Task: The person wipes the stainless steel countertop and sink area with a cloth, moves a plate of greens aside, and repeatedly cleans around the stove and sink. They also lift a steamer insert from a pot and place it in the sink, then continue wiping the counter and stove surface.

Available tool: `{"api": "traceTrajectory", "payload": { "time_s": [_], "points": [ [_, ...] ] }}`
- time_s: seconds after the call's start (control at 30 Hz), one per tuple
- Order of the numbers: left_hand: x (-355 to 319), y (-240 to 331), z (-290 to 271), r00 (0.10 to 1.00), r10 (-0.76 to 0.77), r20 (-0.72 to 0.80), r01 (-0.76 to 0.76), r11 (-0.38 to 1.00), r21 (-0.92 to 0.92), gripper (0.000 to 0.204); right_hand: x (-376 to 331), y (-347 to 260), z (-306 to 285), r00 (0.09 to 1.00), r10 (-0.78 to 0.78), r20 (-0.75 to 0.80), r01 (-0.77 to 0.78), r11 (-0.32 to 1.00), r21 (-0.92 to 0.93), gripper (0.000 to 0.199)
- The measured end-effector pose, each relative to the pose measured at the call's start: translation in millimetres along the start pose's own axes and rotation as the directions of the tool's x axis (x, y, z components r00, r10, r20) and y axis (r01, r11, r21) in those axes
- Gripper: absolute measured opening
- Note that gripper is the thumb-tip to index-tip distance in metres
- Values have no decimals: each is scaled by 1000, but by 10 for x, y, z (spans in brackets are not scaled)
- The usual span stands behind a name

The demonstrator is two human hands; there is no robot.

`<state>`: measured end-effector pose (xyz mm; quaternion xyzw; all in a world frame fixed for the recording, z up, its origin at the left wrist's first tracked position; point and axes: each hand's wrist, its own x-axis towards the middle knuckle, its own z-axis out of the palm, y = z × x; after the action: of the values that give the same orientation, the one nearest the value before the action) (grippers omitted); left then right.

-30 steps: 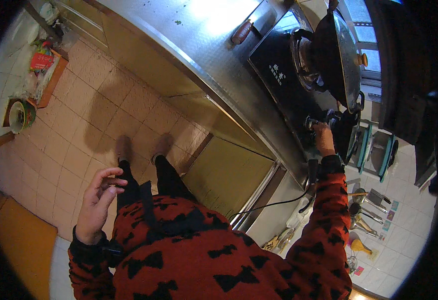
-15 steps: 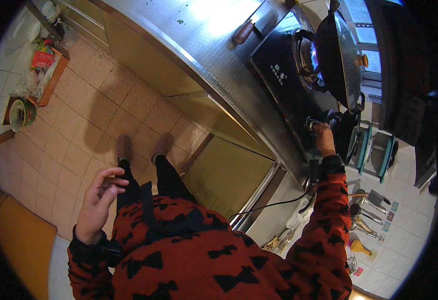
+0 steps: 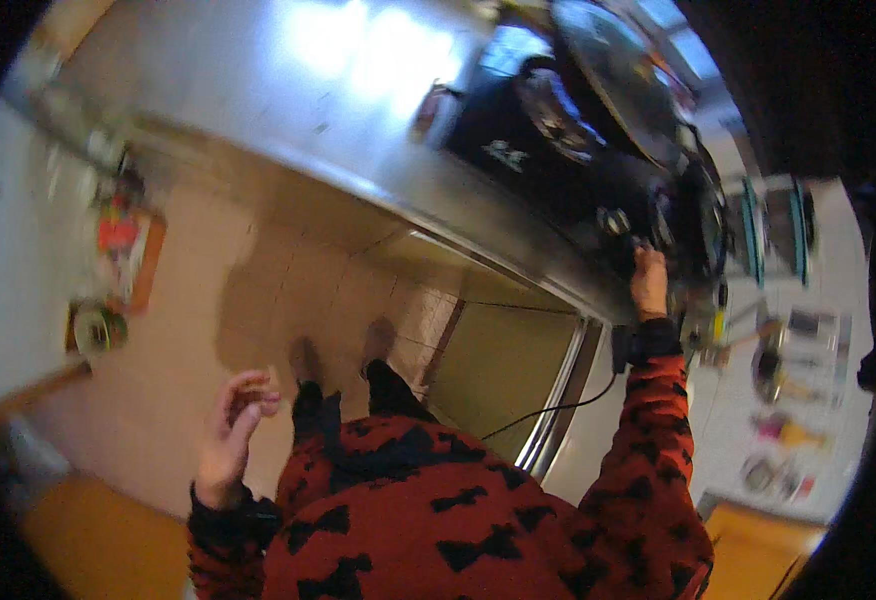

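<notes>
My right hand [image 3: 649,282] reaches over the near part of a black gas stove [image 3: 518,135], fingers bent and blurred. Its fingertips are just below a round silver stove knob [image 3: 613,222]; whether they touch anything there I cannot tell. A dark wok lid [image 3: 623,85] stands tilted at the back of the stove, beside a burner [image 3: 558,110] with a bluish glow at its edge. My left hand [image 3: 235,430] hangs over the floor at my side, fingers loosely curled and apart, with nothing in it.
A steel counter [image 3: 258,90] runs left from the stove; a dark-handled thing [image 3: 433,108] lies on it. Teal-edged racks [image 3: 753,230] and hanging utensils [image 3: 773,370] are at the right wall. A black cord [image 3: 558,408] hangs near my right arm. An orange box [image 3: 148,260] and green bowl [image 3: 98,328] stand left.
The view has turned and blurred. My right hand has come away from the silver knob toward me, leaving the knob in sight. My left hand still hangs curled at my side.
</notes>
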<state>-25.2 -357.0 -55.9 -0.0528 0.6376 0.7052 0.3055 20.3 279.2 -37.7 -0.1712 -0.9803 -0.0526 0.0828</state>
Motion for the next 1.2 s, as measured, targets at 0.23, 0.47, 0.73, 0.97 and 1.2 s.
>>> {"api": "traceTrajectory", "payload": {
  "time_s": [0.23,0.47,0.73,0.97,1.2],
  "points": [
    [155,246,86,985,12,174,-51,973,224,33,-1671,-894,225,917,315,-246,-209,903,376,16],
    [353,589,532,910,7,415,-183,904,387,31,-2912,-1250,84,701,691,-179,-574,694,434,28],
    [90,412,1185,854,11,521,-228,907,354,34,-4540,50,-44,303,934,-187,-900,346,267,44],
    [-349,278,1873,889,-67,452,-143,898,415,27,-6010,1398,-118,76,997,8,-870,63,489,49],
    [-619,146,2270,903,-121,412,-94,880,465,28,-6045,2137,122,163,981,108,-900,103,424,58]
  ]
}}
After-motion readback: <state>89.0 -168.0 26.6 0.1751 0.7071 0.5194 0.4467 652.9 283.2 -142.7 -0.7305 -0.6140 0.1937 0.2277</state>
